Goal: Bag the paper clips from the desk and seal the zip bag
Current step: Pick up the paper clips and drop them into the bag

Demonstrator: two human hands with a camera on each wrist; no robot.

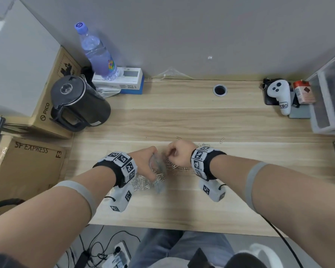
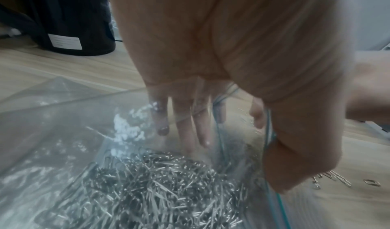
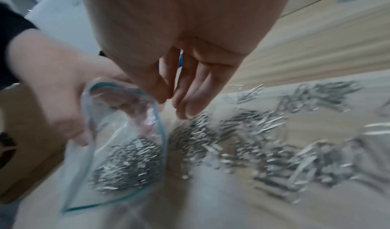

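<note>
My left hand (image 1: 143, 163) holds the clear plastic zip bag with the teal seal strip (image 3: 118, 142) by its mouth: thumb on the near lip, fingers (image 2: 185, 124) pushed inside behind the far wall, spread enough to keep the opening gaping toward my other hand. Reason for that grip, as I judge it: the film is limp and would fold shut if only pinched. The bag's belly lies on the pale wood-grain desk (image 1: 182, 117), below and behind my left fingertips, already carrying a dense heap of small silver wire paper clips (image 2: 147, 190), so the weight anchors it. My right hand (image 1: 179, 156) hovers just beside the teal rim, fingers (image 3: 190, 89) drawn close together and pointing down, thumb nearly meeting them; the view is blurred and I cannot tell whether a clip sits between the tips. Loose silver clips still on the desk (image 3: 263, 132) begin right under those fingertips and spread away from the bag's mouth, with a few strays (image 1: 222, 140) farther beyond my right wrist. Keeping the mouth touching the pile's edge means short trips per pinch. Roughly half bagged, by my reckoning; sealing is not yet in reach. Risk: clips snagging the seal track or sliding out past my left thumb.
</note>
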